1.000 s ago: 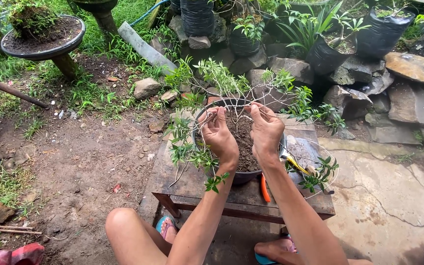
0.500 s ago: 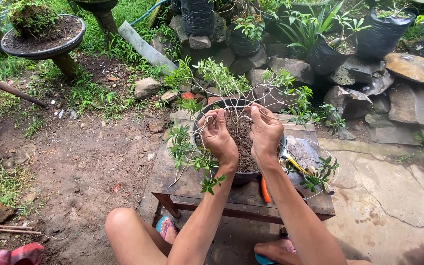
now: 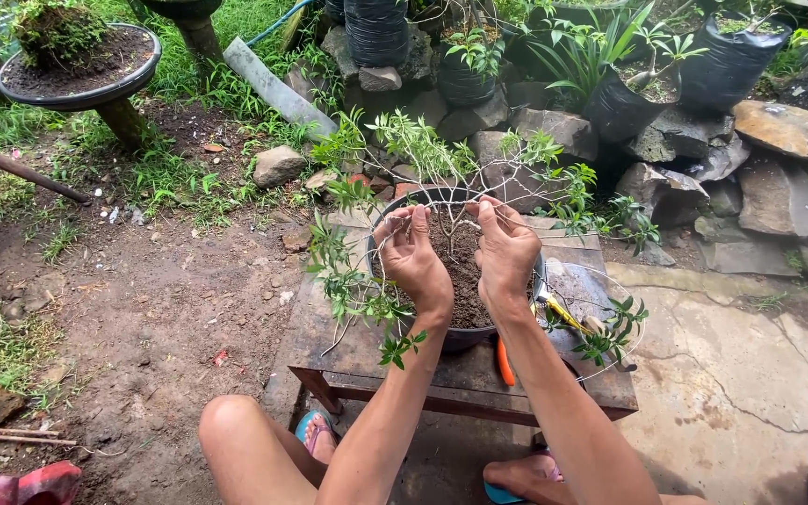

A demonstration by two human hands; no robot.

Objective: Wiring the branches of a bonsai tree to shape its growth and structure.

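Small tree held over its pot

The thin trunk point(image 3: 453, 223) is pinched by the closed left hand point(image 3: 415, 257) and right hand point(image 3: 507, 254) above the soil-filled pot point(image 3: 460, 281), which is set on the wooden worktop point(image 3: 348, 346); orange-handled pliers point(image 3: 505, 363) are laid just beside the pot.

Both hands cover the thin trunk's base; the orange-handled tool point(image 3: 505, 363) hides behind the right forearm.

A small, thin-trunked bonsai tree with sparse green leafy branches point(image 3: 427, 150) stands upright in a round dark plastic pot of brown soil point(image 3: 463, 271), on a low weathered wooden table point(image 3: 348, 337)
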